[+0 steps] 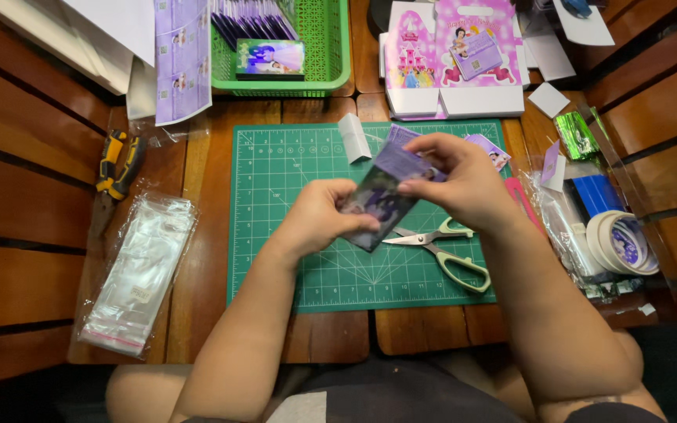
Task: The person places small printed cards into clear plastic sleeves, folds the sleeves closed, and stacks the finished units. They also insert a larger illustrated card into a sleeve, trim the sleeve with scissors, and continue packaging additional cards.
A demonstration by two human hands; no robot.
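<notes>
While both hands hover over the green cutting mat [276,235], a purple printed card packet [381,200] is pinched betw them, long axis diagonal, lower-left to upper-right. Left hand [319,219] fingers closed on lower end; right hand [464,184] fingertips pinch upper end. Scissors [444,251] lie on mat just below-right of packet, not in the way; clear sleeve stack [139,270] well left of mat.

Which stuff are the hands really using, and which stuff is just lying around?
In use:
left hand
right hand
small purple packet, held by both

Just lying about:
scissors on the green cutting mat
clear bags
tape roll
green basket
pink box
</notes>
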